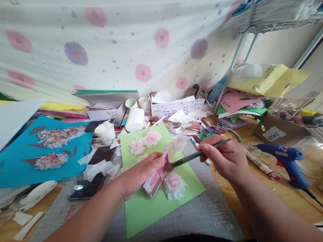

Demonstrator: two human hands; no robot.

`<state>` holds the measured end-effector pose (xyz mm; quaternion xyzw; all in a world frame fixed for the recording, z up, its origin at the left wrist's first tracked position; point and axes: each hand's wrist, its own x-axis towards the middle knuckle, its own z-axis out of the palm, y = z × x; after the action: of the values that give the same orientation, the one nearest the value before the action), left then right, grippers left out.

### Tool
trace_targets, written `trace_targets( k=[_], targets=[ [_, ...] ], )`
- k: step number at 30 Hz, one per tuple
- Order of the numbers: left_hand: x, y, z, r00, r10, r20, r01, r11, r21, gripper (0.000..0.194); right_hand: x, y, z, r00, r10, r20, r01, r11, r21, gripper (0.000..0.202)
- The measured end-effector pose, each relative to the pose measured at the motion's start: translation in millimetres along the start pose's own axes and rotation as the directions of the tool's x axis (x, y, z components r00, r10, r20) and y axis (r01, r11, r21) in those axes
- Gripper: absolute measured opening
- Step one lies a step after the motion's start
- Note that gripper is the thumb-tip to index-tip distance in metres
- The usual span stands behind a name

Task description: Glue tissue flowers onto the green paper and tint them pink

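Over a light green sheet (147, 212), my left hand (140, 171) grips a small purple makeup palette (155, 183) with its clear lid raised. My right hand (225, 157) is closed around the dark handle of a makeup brush (191, 156), whose bristles meet the palette's inner side. Just below the brush tip lies a pale pink-white paper flower (175, 186) on the sheet. Farther up the sheet sit two more pink paper flowers (152, 138), side by side. Part of another pink shape is hidden behind my left hand.
A grey cutting mat (103, 227) lies beneath the sheet. Blue paper (9, 160) with shredded-paper decorations is at left, near a dark phone (86, 186). A blue glue gun (287, 159) rests at right. Paper cups (105, 132) and scraps crowd the back.
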<state>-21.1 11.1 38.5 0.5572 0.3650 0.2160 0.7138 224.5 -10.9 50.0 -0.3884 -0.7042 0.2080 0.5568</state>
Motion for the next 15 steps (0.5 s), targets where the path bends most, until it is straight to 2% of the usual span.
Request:
trace_targets(
  k=[4,6,9,13,15],
  targets=[
    [-1.8,3.2,2.2,0.999,-0.039,0.023,0.04,0.999,-0.021,0.046,0.1,0.0,-3.1,0.984,-0.026,-0.178,0.053,0.987,0.151,0.023],
    [-2.6,4.7,2.7,0.999,-0.035,0.032,0.036,0.999,-0.028,0.046,0.6,-0.9,-4.7,0.992,-0.062,-0.112,0.073,0.993,0.098,0.023],
    [-3.6,5.5,1.7,0.998,-0.052,0.044,0.053,0.998,-0.027,0.049,2.9,-1.2,-8.3,0.996,-0.066,0.064,0.073,0.989,-0.127,0.026],
    [-5.1,4.6,-1.8,0.998,-0.056,0.012,0.056,0.998,-0.029,0.045,8.9,2.8,-8.7,0.996,-0.03,0.079,0.054,0.944,-0.326,0.027],
    [-5.8,4.3,-2.8,0.999,-0.038,0.001,0.038,0.999,-0.03,0.043,11.2,4.7,-4.8,0.989,0.003,0.146,0.052,0.925,-0.375,0.027]
  ],
)
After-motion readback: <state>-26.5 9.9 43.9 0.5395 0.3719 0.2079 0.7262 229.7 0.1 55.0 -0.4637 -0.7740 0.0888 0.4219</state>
